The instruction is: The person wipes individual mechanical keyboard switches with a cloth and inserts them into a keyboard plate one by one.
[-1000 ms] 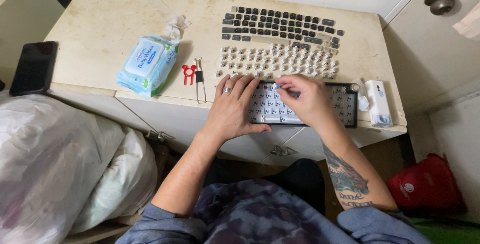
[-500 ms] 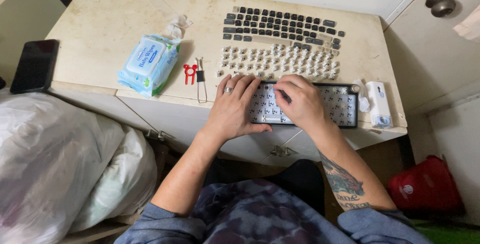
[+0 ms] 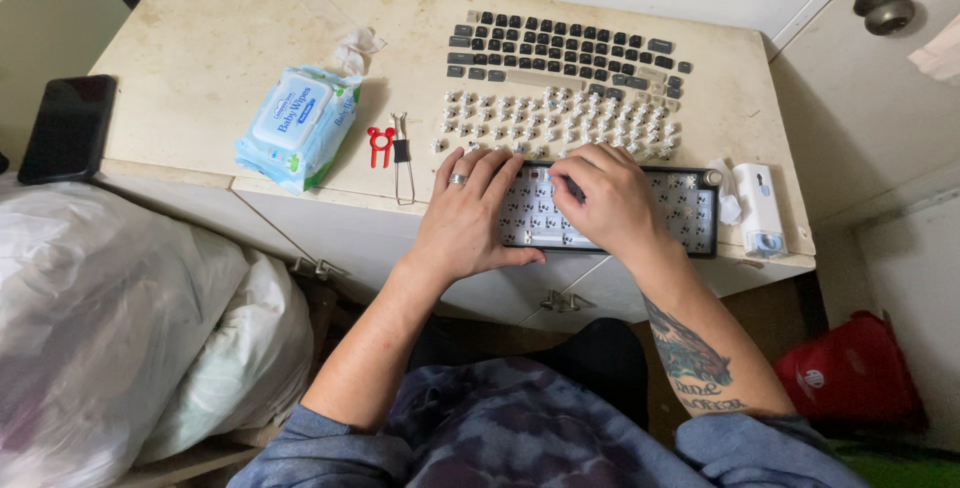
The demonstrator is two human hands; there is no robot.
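Black-framed and stripped of its caps, a keyboard base (image 3: 612,210) is shown lying at the front edge of a stained cream counter (image 3: 230,58), partly covered by both hands. The left hand (image 3: 465,216) is laid flat on the left end of the base, its fingers (image 3: 470,170) spread apart and extended, with a ring seen on one of them; nothing is gripped by it. The right hand (image 3: 608,200) is rested over the middle of the base, its fingers curled together and pinched on a small dark object; what that object is cannot be told.

Just behind the hands, removed white switches (image 3: 560,120) are laid out in rows, and farther back dark keycaps (image 3: 565,48) are arranged in the keyboard's layout. To the left of the base, a red puller (image 3: 380,145) and a wire puller (image 3: 401,156) are placed side by side, near a blue pack of wipes (image 3: 298,126). A white cleaning tool (image 3: 760,208) is seen just beside the right end of the base. A black phone (image 3: 68,128) is placed on a lower surface at far left, above bulging plastic bags (image 3: 120,338). A red bag (image 3: 850,373) is visible on the floor at lower right.
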